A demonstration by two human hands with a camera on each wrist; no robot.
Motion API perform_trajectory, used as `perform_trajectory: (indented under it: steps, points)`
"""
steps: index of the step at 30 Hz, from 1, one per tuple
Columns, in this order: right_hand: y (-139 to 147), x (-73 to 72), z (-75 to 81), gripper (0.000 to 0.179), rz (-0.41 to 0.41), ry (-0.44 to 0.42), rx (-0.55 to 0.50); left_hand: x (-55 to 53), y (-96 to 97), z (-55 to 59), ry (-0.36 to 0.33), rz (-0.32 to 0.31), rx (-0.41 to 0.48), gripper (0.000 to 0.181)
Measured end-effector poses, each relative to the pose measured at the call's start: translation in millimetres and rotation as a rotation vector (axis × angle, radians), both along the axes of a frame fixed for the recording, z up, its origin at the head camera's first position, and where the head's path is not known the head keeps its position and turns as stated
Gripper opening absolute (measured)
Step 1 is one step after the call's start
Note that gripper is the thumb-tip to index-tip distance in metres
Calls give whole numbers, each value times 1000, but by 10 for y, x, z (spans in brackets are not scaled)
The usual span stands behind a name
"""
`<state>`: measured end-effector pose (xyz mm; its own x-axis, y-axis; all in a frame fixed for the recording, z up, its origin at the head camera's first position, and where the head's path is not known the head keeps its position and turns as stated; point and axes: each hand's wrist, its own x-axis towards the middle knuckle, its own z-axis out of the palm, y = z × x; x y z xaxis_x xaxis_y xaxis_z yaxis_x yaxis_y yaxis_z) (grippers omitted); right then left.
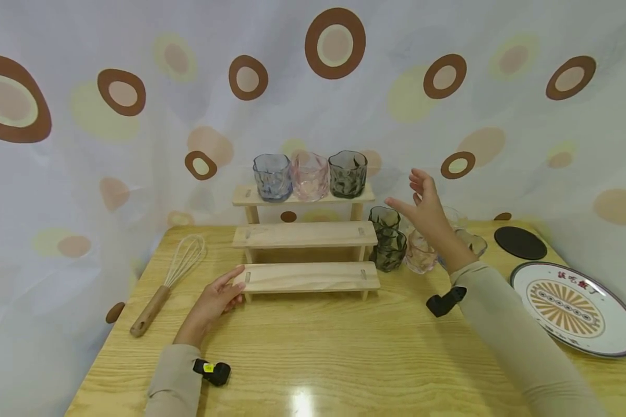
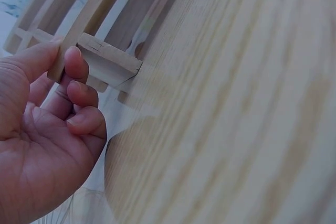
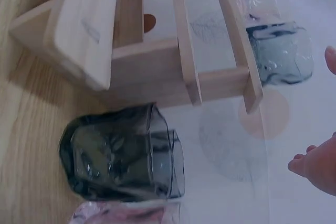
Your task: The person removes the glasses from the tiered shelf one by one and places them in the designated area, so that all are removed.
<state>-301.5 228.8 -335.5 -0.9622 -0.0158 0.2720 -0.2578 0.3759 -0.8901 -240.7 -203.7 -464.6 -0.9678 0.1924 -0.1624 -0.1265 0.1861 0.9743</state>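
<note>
A three-step wooden rack (image 1: 305,234) stands at the back of the table. On its top step sit a blue glass (image 1: 273,178), a pink glass (image 1: 310,176) and a dark grey glass (image 1: 348,175). My left hand (image 1: 216,300) pinches the left end of the lowest step, thumb above and fingers curled below, as the left wrist view shows. My right hand (image 1: 429,211) is raised in the air right of the rack, thumb and fingers spread, holding nothing. Beneath it stand dark glasses (image 1: 389,250), a pink glass (image 1: 420,253) and others, partly hidden by the forearm.
A whisk (image 1: 169,284) with a wooden handle lies on the left of the table. To the right are a black round mat (image 1: 520,242) and a large patterned plate (image 1: 574,308). Behind the table hangs a spotted cloth (image 1: 302,116).
</note>
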Motion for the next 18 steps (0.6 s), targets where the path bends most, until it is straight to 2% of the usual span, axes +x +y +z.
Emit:
perform_trajectory:
  steps: [9, 14, 18]
  points:
    - [-352, -331, 119, 95, 83, -95, -13, -20, -24, -9, 5, -7, 4, 55]
    - [-536, -473, 148, 98, 80, -135, -6, -28, -33, -15, -1, -4, 15, 56]
    - [-659, -553, 138, 98, 55, -131, -25, -31, -26, -24, 2, -6, 25, 55]
